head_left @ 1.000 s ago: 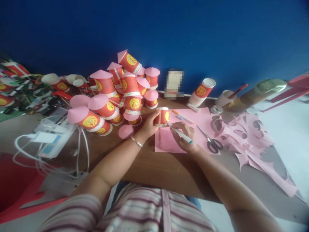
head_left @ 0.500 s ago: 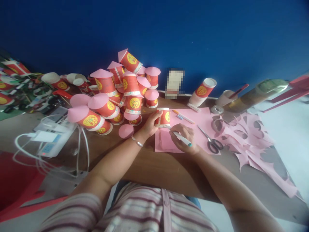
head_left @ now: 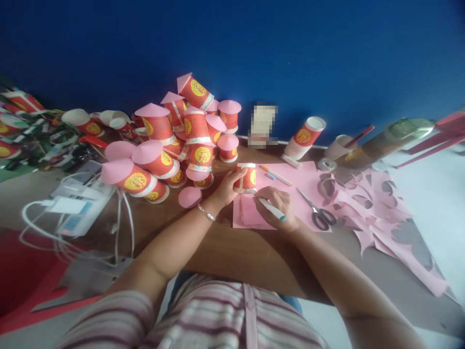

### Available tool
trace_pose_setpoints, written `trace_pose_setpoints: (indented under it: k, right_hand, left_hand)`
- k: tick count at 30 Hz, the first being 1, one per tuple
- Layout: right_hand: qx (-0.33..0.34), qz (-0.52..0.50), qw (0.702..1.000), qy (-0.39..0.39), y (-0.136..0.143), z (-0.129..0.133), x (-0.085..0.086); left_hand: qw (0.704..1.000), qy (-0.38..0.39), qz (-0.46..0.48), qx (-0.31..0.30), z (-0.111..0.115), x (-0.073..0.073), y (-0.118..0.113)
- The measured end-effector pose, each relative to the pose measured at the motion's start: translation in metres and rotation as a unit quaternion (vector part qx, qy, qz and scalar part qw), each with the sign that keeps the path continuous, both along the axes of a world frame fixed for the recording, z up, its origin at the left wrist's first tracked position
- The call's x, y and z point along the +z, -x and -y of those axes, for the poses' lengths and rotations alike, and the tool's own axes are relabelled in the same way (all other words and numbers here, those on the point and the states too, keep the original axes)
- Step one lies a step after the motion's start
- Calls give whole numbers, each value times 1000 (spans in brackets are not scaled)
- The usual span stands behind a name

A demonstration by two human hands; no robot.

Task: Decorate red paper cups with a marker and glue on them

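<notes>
The red paper cup, gripped in the left hand's fingers near the pink paper, has turned slightly, so another rim part seems facing the marker pinched by the right hand.

Below the cup in my left hand, I see pink paper; right of it, my right hand grips a marker, and farther right lie scissors.
</notes>
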State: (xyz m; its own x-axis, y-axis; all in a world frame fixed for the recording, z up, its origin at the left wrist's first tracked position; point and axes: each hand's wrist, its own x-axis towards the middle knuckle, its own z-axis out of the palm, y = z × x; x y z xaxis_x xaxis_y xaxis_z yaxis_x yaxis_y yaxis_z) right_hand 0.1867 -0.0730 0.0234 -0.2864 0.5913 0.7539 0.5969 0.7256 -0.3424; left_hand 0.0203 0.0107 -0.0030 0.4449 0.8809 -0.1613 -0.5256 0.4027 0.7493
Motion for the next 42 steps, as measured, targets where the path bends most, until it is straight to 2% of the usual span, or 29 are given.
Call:
trace_pose_setpoints:
  k: [11, 18, 24, 36, 42]
  right_hand:
    - [-7, 12, 1000, -1, 0, -1, 1]
    - [-19, 24, 999, -24, 2, -2, 5]
    - [-21, 24, 999, -23, 3, -1, 4]
    - [-45, 20, 998, -27, 0, -2, 7]
    - [-39, 12, 999, -18, 0, -3, 4]
  left_hand:
    - [999, -36, -4, -21, 4, 6, 1]
    - [998, -44, -8, -34, 2, 3, 1]
    - [998, -52, -11, -15, 3, 4, 1]
    - [1000, -7, 6, -7, 3, 8, 1]
    - [999, -11, 3, -35, 3, 6, 3]
